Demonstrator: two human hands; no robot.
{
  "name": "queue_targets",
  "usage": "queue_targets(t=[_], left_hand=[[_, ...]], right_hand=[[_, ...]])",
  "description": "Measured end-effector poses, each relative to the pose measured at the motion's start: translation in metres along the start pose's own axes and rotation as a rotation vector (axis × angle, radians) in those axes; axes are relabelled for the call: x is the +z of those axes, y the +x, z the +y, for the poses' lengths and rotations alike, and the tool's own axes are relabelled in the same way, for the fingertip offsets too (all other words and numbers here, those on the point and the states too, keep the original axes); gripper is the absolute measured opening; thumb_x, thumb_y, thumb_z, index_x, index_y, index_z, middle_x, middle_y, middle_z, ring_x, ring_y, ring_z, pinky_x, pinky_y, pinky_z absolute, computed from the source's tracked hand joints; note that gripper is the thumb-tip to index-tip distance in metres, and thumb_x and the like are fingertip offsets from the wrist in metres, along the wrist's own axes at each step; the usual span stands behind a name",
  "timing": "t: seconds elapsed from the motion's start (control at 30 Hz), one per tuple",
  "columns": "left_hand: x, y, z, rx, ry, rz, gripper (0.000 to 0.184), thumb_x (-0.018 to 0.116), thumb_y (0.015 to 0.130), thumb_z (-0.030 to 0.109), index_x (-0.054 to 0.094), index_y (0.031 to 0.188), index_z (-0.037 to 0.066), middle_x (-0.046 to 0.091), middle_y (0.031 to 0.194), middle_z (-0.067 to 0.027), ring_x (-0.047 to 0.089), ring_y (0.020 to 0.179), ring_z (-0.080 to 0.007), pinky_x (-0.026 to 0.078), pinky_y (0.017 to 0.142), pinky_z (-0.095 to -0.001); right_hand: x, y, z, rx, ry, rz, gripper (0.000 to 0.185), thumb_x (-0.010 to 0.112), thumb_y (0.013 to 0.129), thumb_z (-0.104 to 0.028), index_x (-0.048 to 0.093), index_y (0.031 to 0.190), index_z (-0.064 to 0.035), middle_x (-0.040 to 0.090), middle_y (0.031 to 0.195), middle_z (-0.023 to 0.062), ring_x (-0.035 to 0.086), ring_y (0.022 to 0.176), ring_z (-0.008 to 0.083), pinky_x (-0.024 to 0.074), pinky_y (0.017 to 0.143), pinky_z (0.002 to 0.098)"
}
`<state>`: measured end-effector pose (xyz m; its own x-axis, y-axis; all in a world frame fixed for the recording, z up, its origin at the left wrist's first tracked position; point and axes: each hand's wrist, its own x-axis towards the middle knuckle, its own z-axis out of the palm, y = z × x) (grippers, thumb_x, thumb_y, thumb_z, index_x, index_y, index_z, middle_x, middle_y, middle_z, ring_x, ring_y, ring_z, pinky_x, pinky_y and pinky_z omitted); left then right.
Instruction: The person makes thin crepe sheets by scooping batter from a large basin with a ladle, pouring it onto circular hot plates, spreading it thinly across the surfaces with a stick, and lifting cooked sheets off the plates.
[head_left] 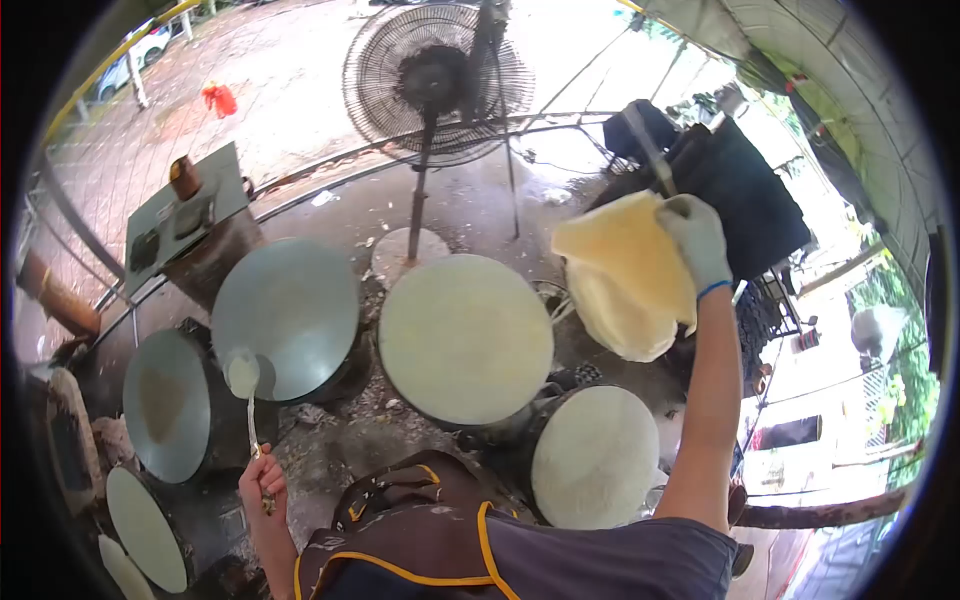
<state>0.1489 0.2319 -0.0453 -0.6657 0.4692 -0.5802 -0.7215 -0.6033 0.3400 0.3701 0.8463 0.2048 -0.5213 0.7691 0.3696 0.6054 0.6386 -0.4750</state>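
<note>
My left hand (263, 478), bare, is closed around the handle of a ladle (243, 377). The ladle's bowl holds pale batter and hangs over the lower left part of a bare round griddle (285, 318). My right hand (692, 238), in a white glove with a blue cuff, is raised at the right. It grips a large, thin, yellowish crepe (630, 275) that hangs folded from it, and a blurred long tool (648, 145) sticks up from the same hand. A pale layer covers the middle griddle (466, 338) and the lower right griddle (596, 457).
More round griddles stand at the left, one grey (167, 405) and one pale-covered (147, 530). A large fan (435, 85) stands beyond the griddles. A metal plate (210, 190) with a rusty can is at the upper left, and a black-covered stack (745, 200) at the right.
</note>
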Motion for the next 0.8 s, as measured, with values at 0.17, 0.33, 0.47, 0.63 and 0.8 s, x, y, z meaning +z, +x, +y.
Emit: queue_targets(t=[0.17,0.33,0.47,0.63,0.8], left_hand=[[0.04,-0.01,-0.04,-0.02,0.046,-0.009,0.024,0.042,0.096,0.006,0.047,0.115,-0.008,0.04,0.07,-0.0022,0.037,0.047,-0.0058,0.037,0.037,-0.0202],[0.055,-0.014,-0.048,0.024,0.111,0.049,0.027,0.044,0.092,0.002,0.048,0.117,-0.006,0.042,0.07,-0.0021,0.037,0.047,-0.0054,0.035,0.036,-0.0201],[0.05,-0.011,-0.052,0.04,0.091,0.069,0.026,0.044,0.094,0.004,0.048,0.117,-0.005,0.041,0.07,-0.0018,0.037,0.047,-0.0053,0.035,0.036,-0.0198],[0.059,-0.014,-0.057,0.018,0.063,0.098,0.025,0.044,0.095,0.006,0.048,0.117,-0.005,0.04,0.07,-0.0018,0.037,0.047,-0.0056,0.035,0.036,-0.0199],[0.058,-0.026,-0.066,0.049,0.09,0.104,0.025,0.045,0.093,0.005,0.048,0.116,-0.006,0.041,0.07,-0.0019,0.037,0.047,-0.006,0.035,0.036,-0.0198]], right_hand=[[0.076,-0.069,0.111,0.033,-0.458,0.041,0.02,0.064,0.078,-0.023,0.066,0.097,-0.0169,0.067,0.089,0.0122,0.064,0.083,0.0333,0.0507,0.075,0.0443],[0.124,-0.167,0.203,0.104,-0.532,-0.117,0.031,0.062,0.078,-0.021,0.058,0.109,-0.0207,0.062,0.096,0.0113,0.064,0.084,0.0323,0.0508,0.072,0.0462],[0.138,-0.207,0.226,0.169,-0.493,-0.161,0.024,0.061,0.079,-0.02,0.057,0.102,-0.018,0.063,0.094,0.0108,0.064,0.087,0.0312,0.0506,0.071,0.0466],[0.148,-0.119,0.205,0.188,-0.516,-0.175,0.024,0.055,0.082,-0.02,0.061,0.104,-0.0137,0.065,0.097,0.013,0.063,0.09,0.0323,0.0496,0.077,0.0451],[0.197,-0.054,0.202,0.183,-0.497,-0.265,0.027,0.053,0.085,-0.028,0.063,0.104,-0.0131,0.066,0.094,0.0165,0.064,0.089,0.0344,0.0497,0.076,0.0463]])
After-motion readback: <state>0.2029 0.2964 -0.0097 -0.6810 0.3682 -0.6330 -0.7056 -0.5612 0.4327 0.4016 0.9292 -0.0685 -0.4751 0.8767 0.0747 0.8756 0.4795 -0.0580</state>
